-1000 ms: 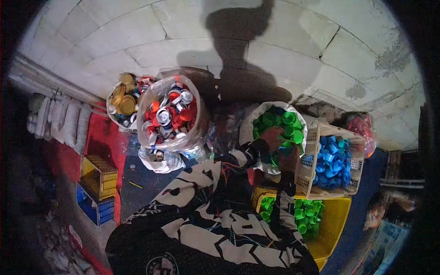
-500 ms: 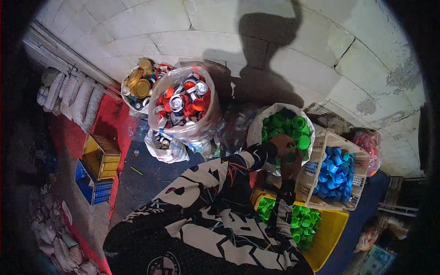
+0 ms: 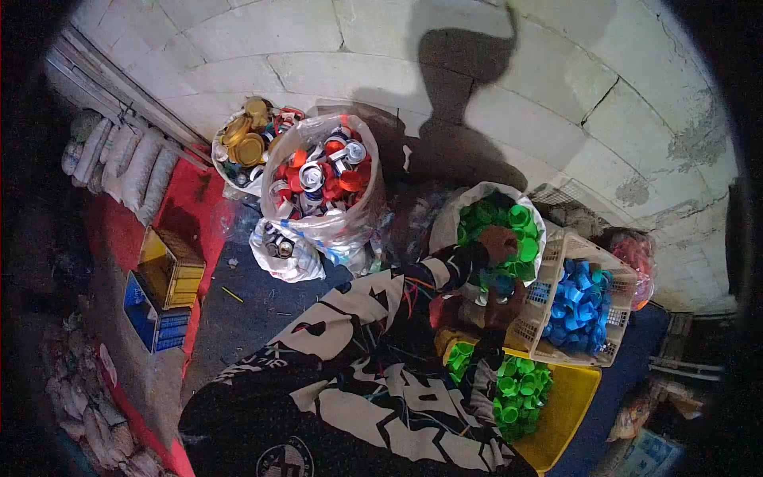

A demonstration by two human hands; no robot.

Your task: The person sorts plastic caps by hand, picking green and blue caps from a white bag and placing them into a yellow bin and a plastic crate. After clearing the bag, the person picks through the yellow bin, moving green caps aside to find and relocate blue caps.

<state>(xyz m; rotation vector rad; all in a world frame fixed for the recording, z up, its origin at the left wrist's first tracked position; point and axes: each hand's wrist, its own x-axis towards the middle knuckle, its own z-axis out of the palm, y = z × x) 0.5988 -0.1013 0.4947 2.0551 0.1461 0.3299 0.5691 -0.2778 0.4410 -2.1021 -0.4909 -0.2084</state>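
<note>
My left hand (image 3: 497, 243) is over the mouth of a white sack (image 3: 447, 219), right among the green plastic caps (image 3: 520, 216) inside it. Its fingers are too dark to make out. My right hand (image 3: 501, 310) is lower, between the sack's near rim and a yellow bin (image 3: 576, 397). Shadow and blur hide its fingers and whatever they may hold. More light green caps (image 3: 523, 391) lie in the yellow bin, partly behind my right sleeve. Blue caps (image 3: 580, 306) fill a cream plastic crate (image 3: 548, 322) beside my right hand.
A clear bag (image 3: 369, 171) of red and white caps stands to the left, with a smaller white bag (image 3: 298, 266) in front. A yellow crate (image 3: 187, 278) and a blue crate (image 3: 171, 327) lie on the floor. Filled sacks (image 3: 127, 163) line the far left. A block wall (image 3: 572, 87) rises behind.
My right hand has moved down and away from the sack, nearer the yellow bin. My left hand stays over the green caps, slightly to the right. The view has shifted a little.
</note>
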